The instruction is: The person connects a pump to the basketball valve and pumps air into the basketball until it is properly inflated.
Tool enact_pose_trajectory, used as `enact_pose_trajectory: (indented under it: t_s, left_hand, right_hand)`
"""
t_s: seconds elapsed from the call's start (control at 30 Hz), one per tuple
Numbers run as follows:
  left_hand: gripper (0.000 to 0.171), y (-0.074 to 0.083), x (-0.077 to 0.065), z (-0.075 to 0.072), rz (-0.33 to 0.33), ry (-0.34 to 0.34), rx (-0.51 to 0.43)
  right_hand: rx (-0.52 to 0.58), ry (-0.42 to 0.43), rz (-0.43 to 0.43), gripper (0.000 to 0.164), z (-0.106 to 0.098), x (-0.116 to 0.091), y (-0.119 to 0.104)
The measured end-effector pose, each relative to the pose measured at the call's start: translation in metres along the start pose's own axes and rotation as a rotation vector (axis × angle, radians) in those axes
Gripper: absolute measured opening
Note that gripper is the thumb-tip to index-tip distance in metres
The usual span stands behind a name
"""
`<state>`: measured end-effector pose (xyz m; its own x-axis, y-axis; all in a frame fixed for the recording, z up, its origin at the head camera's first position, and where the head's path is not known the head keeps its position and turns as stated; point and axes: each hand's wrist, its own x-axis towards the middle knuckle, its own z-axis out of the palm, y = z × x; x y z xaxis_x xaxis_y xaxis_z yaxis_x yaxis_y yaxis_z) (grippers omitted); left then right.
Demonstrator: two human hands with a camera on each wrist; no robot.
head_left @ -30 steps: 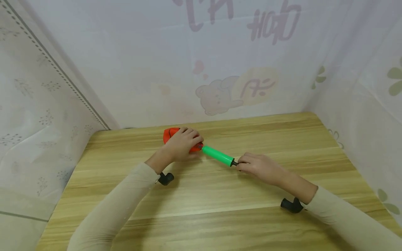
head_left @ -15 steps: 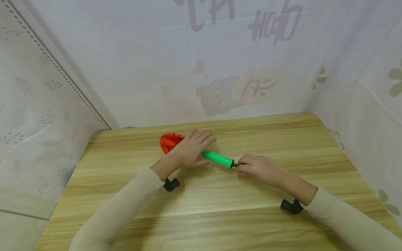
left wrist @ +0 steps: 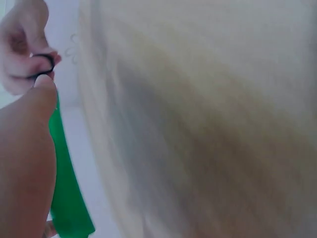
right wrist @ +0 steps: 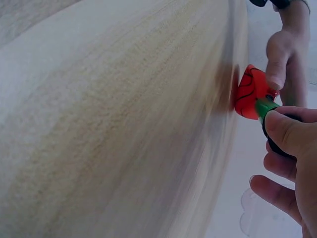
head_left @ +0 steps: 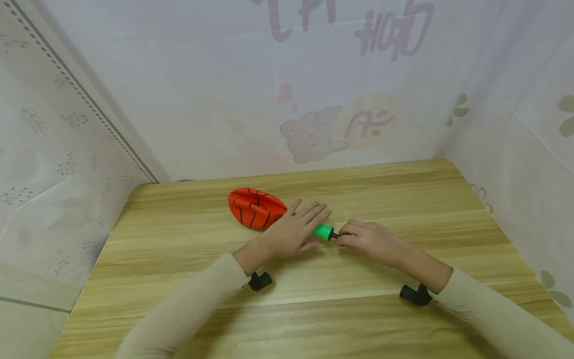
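A slack, partly flattened red ball [head_left: 253, 208] with black lines lies on the table left of centre. Leading right from its end is a green hand pump [head_left: 322, 231], whose middle is covered by my left hand [head_left: 289, 234]. That hand lies over the barrel with its fingers straight and spread; in the left wrist view its thumb runs along the green barrel [left wrist: 67, 183]. My right hand [head_left: 371, 242] grips the pump's black handle [right wrist: 270, 136], thumb on top in the right wrist view. Little of the black rod shows between handle and barrel.
The wooden table [head_left: 341, 324] meets a pale printed curtain [head_left: 215, 99] at the back and at both sides. A black wrist-worn piece hangs under each forearm, one at the left [head_left: 260, 281] and one at the right [head_left: 416, 295].
My left hand has let go of the red ball, slid right onto the green barrel and straightened its fingers. More of the ball is now uncovered. The right hand stays at the handle.
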<state>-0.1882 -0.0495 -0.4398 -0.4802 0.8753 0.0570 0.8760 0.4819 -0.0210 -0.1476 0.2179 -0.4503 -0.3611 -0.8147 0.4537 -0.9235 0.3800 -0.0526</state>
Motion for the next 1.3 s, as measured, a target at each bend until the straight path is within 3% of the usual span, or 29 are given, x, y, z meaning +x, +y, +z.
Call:
enact_pose_trajectory:
  t_s: [0.13, 0.33, 0.57, 0.93, 1.13, 1.3]
  left_hand:
    - [0.073, 0.006, 0.003, 0.005, 0.004, -0.012, 0.021]
    - [0.060, 0.008, 0.006, 0.009, 0.011, 0.020, 0.043]
    - [0.042, 0.004, 0.008, 0.006, 0.039, 0.013, 0.070]
    - [0.036, -0.004, 0.012, 0.001, 0.052, 0.002, 0.022]
    - [0.033, -0.011, 0.009, 0.000, 0.039, 0.023, 0.033]
    - [0.032, -0.015, 0.009, -0.001, 0.049, 0.033, 0.023]
  right_hand:
    - [0.004, -0.011, 0.005, 0.010, -0.001, 0.000, -0.001]
    - [-0.007, -0.007, -0.006, 0.011, 0.000, -0.001, -0.001]
    - [-0.034, 0.037, -0.032, 0.044, 0.002, 0.000, -0.001]
    - [-0.180, 0.065, -0.104, 0.049, -0.002, -0.003, -0.001]
    - [-0.221, 0.107, -0.148, 0.040, -0.011, -0.021, -0.002]
    - [-0.261, 0.092, -0.154, 0.041, -0.024, -0.042, -0.006]
